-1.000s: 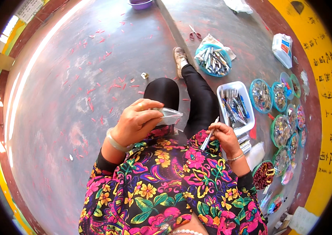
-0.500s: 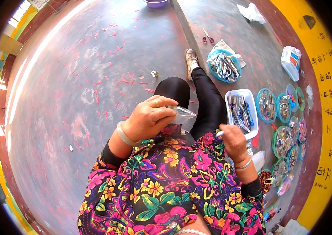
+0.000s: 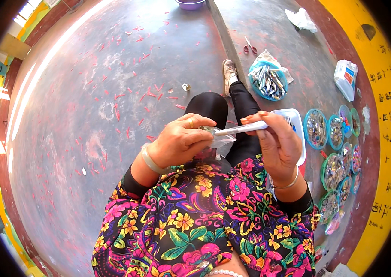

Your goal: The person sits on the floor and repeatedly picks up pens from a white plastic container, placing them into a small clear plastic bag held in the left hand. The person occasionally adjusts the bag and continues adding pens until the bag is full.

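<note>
In front of my lap, my left hand pinches a small clear plastic bag between thumb and fingers. My right hand grips a white pen near one end, pointing it left. The pen's other end meets the bag's edge at my left fingertips; whether it is inside the bag, I cannot tell. Just beyond my right hand stands a white plastic tray, mostly hidden by that hand, with a few pens showing in it.
Further off, a blue round basket full of pens rests on cloth, with red-handled scissors beyond. Several round baskets of small items line the right, near a white package. Red scraps litter the floor; a purple basin is far ahead.
My right hand has moved up and left from beside the tray, bringing the pen to the bag. My left hand stays nearly in place, still holding the bag.
</note>
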Available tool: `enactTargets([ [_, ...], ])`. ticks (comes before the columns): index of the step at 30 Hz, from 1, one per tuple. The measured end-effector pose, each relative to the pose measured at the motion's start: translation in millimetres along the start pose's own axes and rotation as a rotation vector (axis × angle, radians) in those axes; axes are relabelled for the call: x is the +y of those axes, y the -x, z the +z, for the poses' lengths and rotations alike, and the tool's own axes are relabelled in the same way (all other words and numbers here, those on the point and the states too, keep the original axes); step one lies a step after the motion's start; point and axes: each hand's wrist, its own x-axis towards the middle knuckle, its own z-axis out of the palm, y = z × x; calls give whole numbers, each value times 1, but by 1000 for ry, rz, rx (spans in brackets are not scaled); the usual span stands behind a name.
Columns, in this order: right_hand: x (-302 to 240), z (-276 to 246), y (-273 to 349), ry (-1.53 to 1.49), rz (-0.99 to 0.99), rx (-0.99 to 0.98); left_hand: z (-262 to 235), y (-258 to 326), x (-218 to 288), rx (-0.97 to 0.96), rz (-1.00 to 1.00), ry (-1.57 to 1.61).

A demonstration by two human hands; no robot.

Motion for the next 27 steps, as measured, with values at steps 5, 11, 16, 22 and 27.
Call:
enactTargets([
  [5,9,21,2,-35,94,-50,1,1,0,0,-7,2],
  [11,25,33,6,40,138,-109,3,4,-3,17,-11,13],
  [16,35,37,8,178,85,-162,2,3,-4,21,-6,15],
  [22,34,37,8,313,51,-283,4,5,-4,17,-26,28],
  [27,34,35,11,378,50,-406,3,5,-4,17,-13,5],
])
